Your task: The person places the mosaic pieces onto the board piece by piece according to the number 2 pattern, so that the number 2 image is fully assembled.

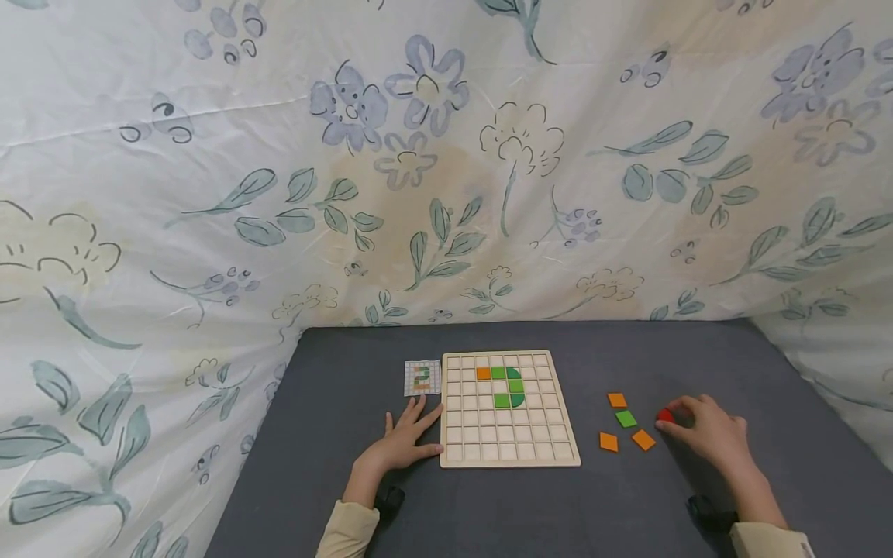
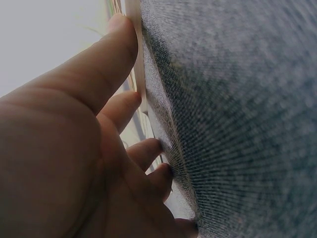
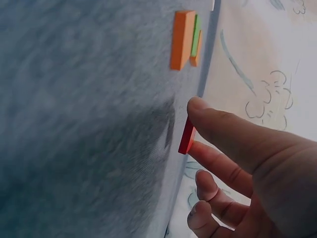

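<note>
Now, red piece (image 1: pixel 665 416): right of the board (image 1: pixel 471 453), pinched in our right hand (image 1: pixel 713 432).
Board: our left hand (image 1: pixel 399 444), spread wide, touches its left edge; light bracing helps.
Grip: narrow; best we travel level, clear of orange tiles (image 1: pixel 609 442).

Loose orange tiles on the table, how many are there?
3: far orange tile, behind the loose green tile; left orange tile, nearest the board; right orange tile, nearest the right hand.

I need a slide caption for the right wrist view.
The right hand pinches a red tile; two orange tiles and a green tile lie nearby.
</note>
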### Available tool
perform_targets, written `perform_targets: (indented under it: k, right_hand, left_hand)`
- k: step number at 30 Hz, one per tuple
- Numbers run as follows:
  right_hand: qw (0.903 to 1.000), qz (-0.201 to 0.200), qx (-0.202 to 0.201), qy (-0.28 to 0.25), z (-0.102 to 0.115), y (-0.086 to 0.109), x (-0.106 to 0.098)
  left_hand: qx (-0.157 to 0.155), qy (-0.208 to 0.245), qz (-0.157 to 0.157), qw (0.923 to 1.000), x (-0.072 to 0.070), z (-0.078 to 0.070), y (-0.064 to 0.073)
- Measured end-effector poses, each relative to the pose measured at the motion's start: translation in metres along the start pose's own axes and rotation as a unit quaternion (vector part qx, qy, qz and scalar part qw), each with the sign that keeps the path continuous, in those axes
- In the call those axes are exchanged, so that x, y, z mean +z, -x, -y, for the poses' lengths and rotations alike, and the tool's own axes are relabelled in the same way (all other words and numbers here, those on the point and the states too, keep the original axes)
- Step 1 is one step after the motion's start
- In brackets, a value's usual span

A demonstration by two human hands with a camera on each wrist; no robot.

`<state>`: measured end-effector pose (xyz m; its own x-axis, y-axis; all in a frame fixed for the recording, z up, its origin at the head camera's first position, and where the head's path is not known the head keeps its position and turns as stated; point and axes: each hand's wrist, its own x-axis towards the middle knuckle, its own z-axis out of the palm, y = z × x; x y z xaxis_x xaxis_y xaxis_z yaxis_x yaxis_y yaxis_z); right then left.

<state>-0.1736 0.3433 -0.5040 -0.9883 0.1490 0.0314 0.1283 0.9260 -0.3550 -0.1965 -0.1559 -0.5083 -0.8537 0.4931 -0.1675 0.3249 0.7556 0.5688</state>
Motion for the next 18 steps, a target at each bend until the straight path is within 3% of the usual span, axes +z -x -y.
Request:
perform_targets:
  k: [18]
  right_hand:
    - [0.998, -0.03, -0.054, -0.015, 0.031, -0.007, 0.002]
  left_hand:
    - [-0.003, 0.001, 0.0, 1.0, 0.0, 0.0, -0.001]
